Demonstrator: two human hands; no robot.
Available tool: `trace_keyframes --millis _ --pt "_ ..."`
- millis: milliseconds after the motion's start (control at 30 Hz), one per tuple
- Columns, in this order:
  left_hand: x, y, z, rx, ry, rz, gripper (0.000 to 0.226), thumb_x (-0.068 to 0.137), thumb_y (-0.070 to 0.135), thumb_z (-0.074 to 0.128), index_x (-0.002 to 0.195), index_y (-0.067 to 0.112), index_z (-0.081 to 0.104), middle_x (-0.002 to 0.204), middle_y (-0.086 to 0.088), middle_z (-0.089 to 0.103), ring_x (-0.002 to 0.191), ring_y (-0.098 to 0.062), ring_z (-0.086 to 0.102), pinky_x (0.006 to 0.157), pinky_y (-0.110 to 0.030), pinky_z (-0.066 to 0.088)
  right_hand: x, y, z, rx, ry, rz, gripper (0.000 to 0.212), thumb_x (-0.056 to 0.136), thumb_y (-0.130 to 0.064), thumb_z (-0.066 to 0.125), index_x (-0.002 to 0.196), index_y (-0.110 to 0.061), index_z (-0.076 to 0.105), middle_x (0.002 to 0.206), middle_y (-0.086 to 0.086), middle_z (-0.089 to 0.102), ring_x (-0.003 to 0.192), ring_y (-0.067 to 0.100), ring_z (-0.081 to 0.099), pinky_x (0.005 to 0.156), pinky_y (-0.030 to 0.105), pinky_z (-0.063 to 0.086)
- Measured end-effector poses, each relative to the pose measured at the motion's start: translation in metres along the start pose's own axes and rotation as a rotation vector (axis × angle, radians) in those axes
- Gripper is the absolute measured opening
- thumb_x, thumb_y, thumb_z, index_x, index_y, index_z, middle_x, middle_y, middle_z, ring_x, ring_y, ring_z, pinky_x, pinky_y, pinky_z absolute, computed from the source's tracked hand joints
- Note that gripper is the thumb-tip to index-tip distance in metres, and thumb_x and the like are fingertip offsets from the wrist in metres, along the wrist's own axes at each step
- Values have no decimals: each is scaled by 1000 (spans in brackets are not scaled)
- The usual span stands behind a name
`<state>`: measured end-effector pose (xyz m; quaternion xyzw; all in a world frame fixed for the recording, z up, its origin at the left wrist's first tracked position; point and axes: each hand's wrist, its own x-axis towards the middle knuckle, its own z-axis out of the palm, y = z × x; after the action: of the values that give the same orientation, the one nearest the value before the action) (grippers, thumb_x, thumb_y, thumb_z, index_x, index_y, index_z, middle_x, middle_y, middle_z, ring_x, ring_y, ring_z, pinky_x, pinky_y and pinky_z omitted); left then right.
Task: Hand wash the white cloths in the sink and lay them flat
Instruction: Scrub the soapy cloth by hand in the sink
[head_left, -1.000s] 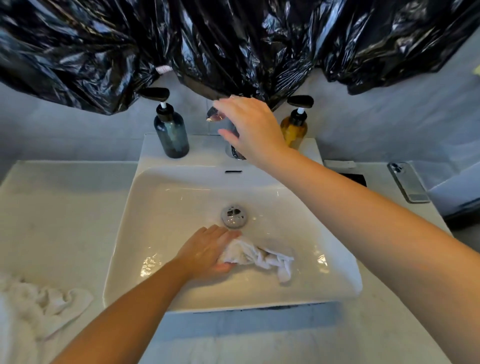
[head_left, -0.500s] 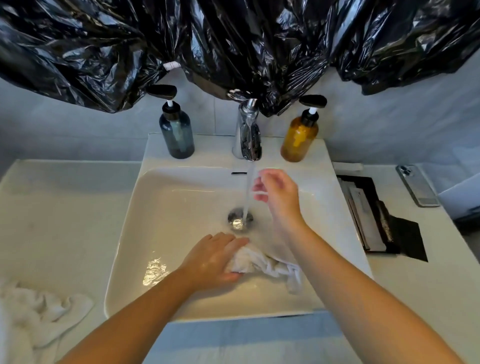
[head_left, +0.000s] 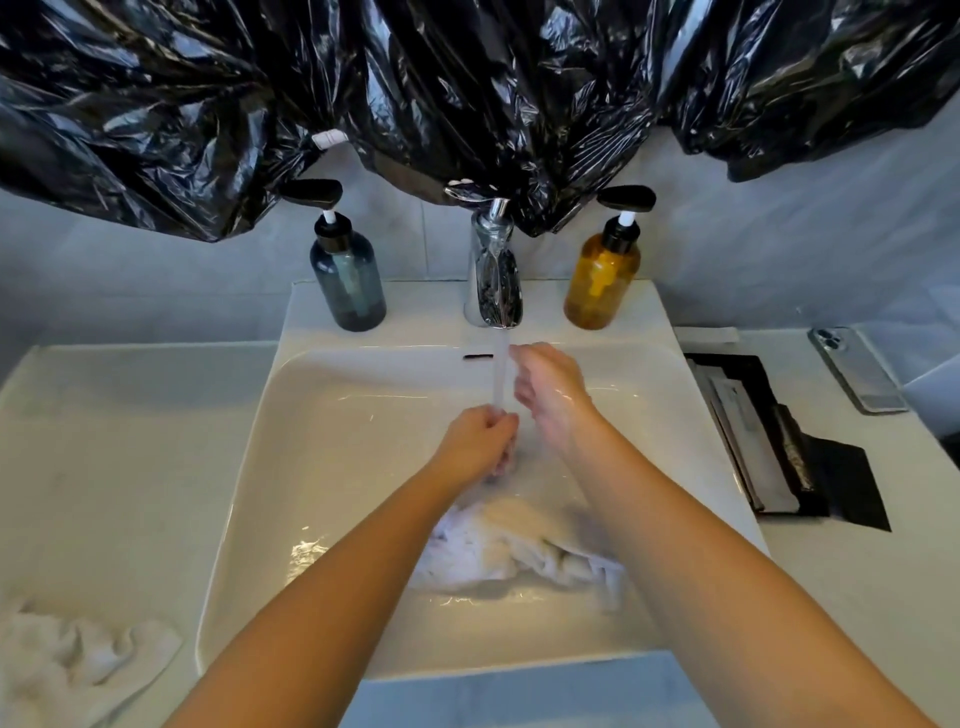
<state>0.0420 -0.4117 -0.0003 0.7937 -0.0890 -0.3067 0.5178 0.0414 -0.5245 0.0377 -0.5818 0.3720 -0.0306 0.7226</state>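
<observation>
A wet white cloth (head_left: 511, 553) lies bunched in the white sink (head_left: 332, 467), its upper end drawn up toward my left hand (head_left: 475, 441). That hand is curled shut on the cloth's end, directly under the water running from the chrome faucet (head_left: 493, 270). My right hand (head_left: 550, 392) hovers just right of the stream with its fingers apart and holds nothing. My forearms hide part of the cloth. A second white cloth (head_left: 78, 662) lies crumpled on the counter at the lower left.
A blue-grey pump bottle (head_left: 348, 283) and an amber pump bottle (head_left: 602, 283) flank the faucet. Black plastic sheeting (head_left: 467, 93) hangs low over the back. On the right counter sit a black tray of packets (head_left: 779, 447) and a phone (head_left: 857, 369).
The right hand left the faucet handle and came down beside the stream; water now runs. The left hand rose from pressing the cloth on the basin floor and lifted its end under the water.
</observation>
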Motion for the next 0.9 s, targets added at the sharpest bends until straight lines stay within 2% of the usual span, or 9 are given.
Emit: trace_keyframes --millis 67,167,333,467,533,600,700,833,900 --pt "14 15 12 -60 29 -37 36 98 25 48 63 15 47 55 -5 50 44 -17 46 45 -22 38 -3 -1 -25 -95 9 -54 24 95 -15 61 73 -17 52 57 -1 45 60 19 41 64 33 38" --pt "32 26 21 -165 115 -68 37 98 36 46 64 20 48 59 0 45 51 -16 40 53 -26 33 -11 5 -58 -348 -23 -28 11 102 -24 55 92 -18 57 83 5 66 78 22 61 81 36 53" --pt "30 28 5 -115 202 92 20 101 12 42 95 18 60 72 2 52 61 -14 45 56 -26 38 -25 31 -103 -738 -249 58 7 99 -32 60 102 -26 58 106 2 68 86 14 63 79 29 49" --pt "-8 6 -14 168 -55 142 12 99 21 53 106 16 61 95 -4 66 79 -20 62 73 -30 53 -44 36 -121 -1252 -643 148 62 87 -53 71 138 -30 45 136 -6 54 119 18 55 106 35 45" --pt "-34 -11 -21 385 -256 182 15 96 28 59 106 19 64 105 -1 66 92 -17 63 82 -25 52 -50 39 -124 -1416 -716 110 79 83 -45 78 147 -29 35 142 -4 50 122 20 53 103 35 47" --pt "-52 -29 -25 543 -330 199 29 93 39 63 118 24 61 116 4 62 102 -15 60 92 -30 50 -50 41 -124 -1423 -664 21 75 82 -37 81 145 -25 41 141 -1 53 119 19 53 97 30 46" --pt "-60 -47 -18 591 -231 141 49 94 49 59 135 25 49 125 2 54 110 -17 54 96 -34 46 -41 34 -125 -1278 -548 -115 69 81 -29 82 141 -24 49 137 -6 53 122 16 51 98 28 43" --pt "-66 -37 15 289 -153 35 28 97 39 58 114 18 48 93 5 54 82 -10 51 68 -21 42 -25 19 -114 -699 -403 -154 34 89 -12 71 121 -21 63 112 -3 64 110 18 59 82 24 52" --pt "-65 -30 27 124 -212 -9 28 98 41 56 109 17 47 91 2 51 79 -10 47 69 -22 41 -17 13 -104 -554 -316 -177 24 92 -14 67 116 -18 67 104 -1 69 103 19 65 76 24 53"
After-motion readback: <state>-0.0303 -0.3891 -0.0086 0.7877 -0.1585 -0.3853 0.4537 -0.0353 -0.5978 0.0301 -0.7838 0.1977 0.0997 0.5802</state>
